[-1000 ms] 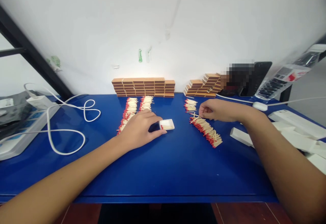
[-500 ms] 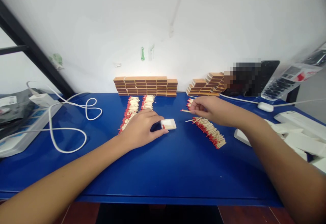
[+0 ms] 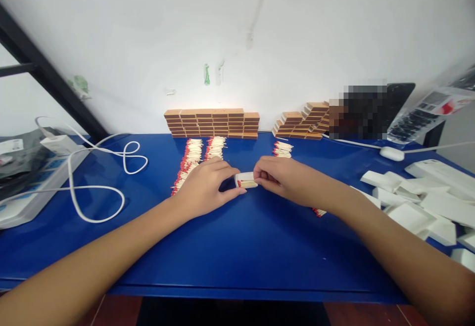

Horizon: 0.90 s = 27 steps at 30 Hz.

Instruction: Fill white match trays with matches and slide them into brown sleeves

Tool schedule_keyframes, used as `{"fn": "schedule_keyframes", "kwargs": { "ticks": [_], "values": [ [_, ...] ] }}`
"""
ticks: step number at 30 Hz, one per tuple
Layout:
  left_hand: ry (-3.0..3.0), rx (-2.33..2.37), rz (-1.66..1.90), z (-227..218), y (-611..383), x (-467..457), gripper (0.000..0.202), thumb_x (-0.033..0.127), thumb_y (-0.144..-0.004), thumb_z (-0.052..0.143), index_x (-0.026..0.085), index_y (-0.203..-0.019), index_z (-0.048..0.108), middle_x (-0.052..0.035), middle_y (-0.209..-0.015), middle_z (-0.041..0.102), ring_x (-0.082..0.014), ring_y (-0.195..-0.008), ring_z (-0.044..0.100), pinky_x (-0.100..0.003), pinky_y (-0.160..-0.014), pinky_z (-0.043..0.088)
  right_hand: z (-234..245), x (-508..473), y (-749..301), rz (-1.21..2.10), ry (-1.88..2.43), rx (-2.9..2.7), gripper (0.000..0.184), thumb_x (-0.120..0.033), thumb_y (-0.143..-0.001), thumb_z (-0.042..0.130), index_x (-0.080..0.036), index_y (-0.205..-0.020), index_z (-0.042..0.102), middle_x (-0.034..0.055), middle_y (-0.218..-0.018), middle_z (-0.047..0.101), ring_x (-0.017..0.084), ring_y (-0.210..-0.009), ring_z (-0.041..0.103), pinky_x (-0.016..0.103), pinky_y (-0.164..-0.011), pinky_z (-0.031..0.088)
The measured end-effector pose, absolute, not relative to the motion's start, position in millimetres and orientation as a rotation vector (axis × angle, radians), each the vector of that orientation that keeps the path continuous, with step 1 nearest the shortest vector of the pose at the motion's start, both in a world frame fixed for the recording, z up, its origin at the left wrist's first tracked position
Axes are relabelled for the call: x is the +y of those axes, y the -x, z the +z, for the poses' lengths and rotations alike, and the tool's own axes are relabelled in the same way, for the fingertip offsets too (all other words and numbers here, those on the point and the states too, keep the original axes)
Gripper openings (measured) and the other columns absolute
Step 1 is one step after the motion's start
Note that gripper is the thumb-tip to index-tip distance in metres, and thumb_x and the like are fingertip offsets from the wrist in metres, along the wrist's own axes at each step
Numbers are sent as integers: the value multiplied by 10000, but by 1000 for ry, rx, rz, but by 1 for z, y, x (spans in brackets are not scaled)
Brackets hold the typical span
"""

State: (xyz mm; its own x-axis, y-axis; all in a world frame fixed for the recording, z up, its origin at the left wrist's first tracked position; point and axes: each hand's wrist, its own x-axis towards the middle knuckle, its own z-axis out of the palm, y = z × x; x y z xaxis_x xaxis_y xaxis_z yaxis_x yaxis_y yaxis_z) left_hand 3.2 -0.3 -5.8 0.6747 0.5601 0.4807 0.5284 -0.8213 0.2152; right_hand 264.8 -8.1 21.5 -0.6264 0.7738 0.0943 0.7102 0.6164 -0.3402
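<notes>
On the worktop, the tray lies, long axis crosswise, between the left hand, fingers clasping its left end, and the right hand, fingers curled at its right end, grip unclear.

Probably a makeshift workspace: desk against a bare wall, power strip, stacked matchboxes, heaped matches.

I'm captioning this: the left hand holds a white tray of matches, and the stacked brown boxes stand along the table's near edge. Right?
No: the head view shows the stacked brown boxes along the far edge of the table. The left hand holds the white tray of matches.
</notes>
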Motion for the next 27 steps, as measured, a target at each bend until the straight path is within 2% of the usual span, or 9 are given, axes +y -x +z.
{"fn": "schedule_keyframes", "kwargs": {
  "ticks": [7, 13, 17, 23, 27],
  "values": [
    [-2834, 868, 886, -3, -5, -2, 322, 426, -979, 756, 165, -1165, 721, -63, -1009, 741, -257, -953, 670, -418, -848, 539, 22, -11, -263, 397, 1203, -2554, 132, -233, -1015, 516, -213, -953, 631, 54, -957, 682, 183, -791, 596, 314, -702, 426],
    [-2804, 896, 839, -4, -5, -1, 309, 422, -974, 765, 187, -1172, 726, -68, -1015, 737, -261, -972, 673, -417, -860, 542, 34, -2, -272, 581, 1149, -2474, 188, -364, -988, 604, -226, -989, 732, 52, -937, 713, 193, -810, 628, 317, -713, 475],
    [-2787, 909, 851, -4, -5, -1, 323, 431, -973, 764, 187, -1181, 729, -69, -1008, 733, -262, -969, 672, -418, -850, 543, 44, 10, -291, 486, 1289, -2319, 238, -426, -959, 622, -220, -927, 737, 58, -880, 734, 198, -768, 638, 331, -706, 482],
    [-2757, 936, 818, -3, -5, -2, 312, 436, -971, 762, 197, -1171, 740, -71, -1013, 730, -267, -978, 673, -423, -846, 543, 43, 33, -334, 177, 1583, -2286, 189, -361, -910, 610, -210, -876, 719, 84, -844, 755, 226, -749, 643, 359, -700, 467],
    [-2750, 945, 807, -2, -5, -3, 311, 434, -970, 763, 198, -1172, 740, -67, -1014, 731, -266, -975, 670, -424, -838, 541, 38, 40, -344, 299, 1684, -2330, 166, -342, -849, 645, -209, -864, 743, 62, -803, 760, 220, -721, 649, 341, -670, 459]
  ]
}}
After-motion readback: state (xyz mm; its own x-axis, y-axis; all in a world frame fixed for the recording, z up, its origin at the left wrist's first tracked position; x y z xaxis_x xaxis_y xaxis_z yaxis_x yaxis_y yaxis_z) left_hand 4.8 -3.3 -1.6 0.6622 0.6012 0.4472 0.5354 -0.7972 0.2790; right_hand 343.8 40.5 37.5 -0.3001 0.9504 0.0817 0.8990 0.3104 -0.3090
